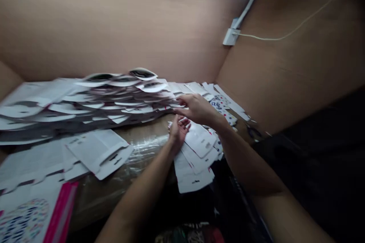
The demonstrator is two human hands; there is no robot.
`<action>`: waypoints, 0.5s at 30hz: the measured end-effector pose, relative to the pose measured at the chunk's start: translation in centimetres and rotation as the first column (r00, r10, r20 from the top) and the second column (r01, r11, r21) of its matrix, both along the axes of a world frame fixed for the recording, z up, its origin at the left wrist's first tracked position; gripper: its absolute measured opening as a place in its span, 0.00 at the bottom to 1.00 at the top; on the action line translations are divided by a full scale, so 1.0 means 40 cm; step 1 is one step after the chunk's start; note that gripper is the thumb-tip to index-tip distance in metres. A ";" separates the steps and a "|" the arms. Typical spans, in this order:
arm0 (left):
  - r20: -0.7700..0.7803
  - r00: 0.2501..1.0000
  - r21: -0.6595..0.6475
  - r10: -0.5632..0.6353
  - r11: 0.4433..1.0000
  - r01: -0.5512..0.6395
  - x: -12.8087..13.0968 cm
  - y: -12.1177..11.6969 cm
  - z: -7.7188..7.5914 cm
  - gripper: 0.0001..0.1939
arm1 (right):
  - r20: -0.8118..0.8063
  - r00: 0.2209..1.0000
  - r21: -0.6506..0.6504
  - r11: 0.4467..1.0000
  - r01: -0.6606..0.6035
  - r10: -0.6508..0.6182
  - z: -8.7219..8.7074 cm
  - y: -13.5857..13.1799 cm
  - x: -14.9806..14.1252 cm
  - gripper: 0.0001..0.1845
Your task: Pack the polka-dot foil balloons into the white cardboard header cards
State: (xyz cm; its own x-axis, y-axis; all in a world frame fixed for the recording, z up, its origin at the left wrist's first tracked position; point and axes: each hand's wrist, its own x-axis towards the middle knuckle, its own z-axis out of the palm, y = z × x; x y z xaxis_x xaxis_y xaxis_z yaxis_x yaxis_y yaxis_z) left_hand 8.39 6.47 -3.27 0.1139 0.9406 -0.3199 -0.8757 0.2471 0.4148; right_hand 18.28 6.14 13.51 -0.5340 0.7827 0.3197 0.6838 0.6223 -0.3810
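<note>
Fanned white die-cut cardboard blanks (114, 98) lie in a long pile across the center and left of the frame. Your right hand (197, 109) reaches over, open, its fingers against the pile's right end. Your left hand (179, 131), also open and grasping nothing, sits just below, beside a smaller stack of blanks (196, 155). Beneath lies a plastic-wrapped brown surface (145, 148); a pink-edged printed card (61, 207) sits lower left, tan walls (114, 22) beyond.
</note>
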 end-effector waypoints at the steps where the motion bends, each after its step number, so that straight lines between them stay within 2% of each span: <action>1: 0.000 1.000 -0.015 -0.003 1.000 0.003 0.003 0.007 -0.012 0.15 | 0.073 0.993 -0.078 0.992 0.102 -0.097 -0.059 -0.027 0.086 0.16; 3: -0.011 1.000 -0.036 -0.021 0.999 0.021 0.006 0.015 -0.026 0.16 | 0.236 0.928 -0.234 0.911 0.341 -0.286 -0.172 -0.078 0.232 0.16; 4: -0.019 0.999 -0.038 -0.030 0.999 0.030 0.006 0.016 -0.027 0.16 | 0.278 0.905 -0.273 0.876 0.396 -0.322 -0.223 -0.098 0.285 0.16; 6: -0.041 0.998 -0.031 -0.044 0.999 0.043 0.004 0.014 -0.023 0.17 | 0.274 0.887 -0.343 0.824 0.451 -0.372 -0.309 -0.121 0.346 0.18; 8: -0.065 0.997 -0.017 -0.051 0.999 0.050 0.000 0.011 -0.016 0.17 | 0.208 0.886 -0.394 0.794 0.463 -0.414 -0.364 -0.124 0.359 0.20; 10: -0.088 0.995 -0.005 -0.050 0.999 0.050 -0.005 0.008 -0.009 0.17 | 0.150 0.874 -0.423 0.769 0.479 -0.462 -0.387 -0.116 0.349 0.21; 12: -0.105 0.993 0.001 -0.051 0.999 0.051 -0.008 0.007 -0.007 0.17 | 0.110 0.866 -0.430 0.762 0.484 -0.488 -0.388 -0.111 0.334 0.21; 15: -0.117 0.991 0.009 -0.064 0.998 0.065 -0.009 0.007 -0.008 0.16 | 0.042 0.865 -0.409 0.782 0.471 -0.500 -0.380 -0.115 0.311 0.22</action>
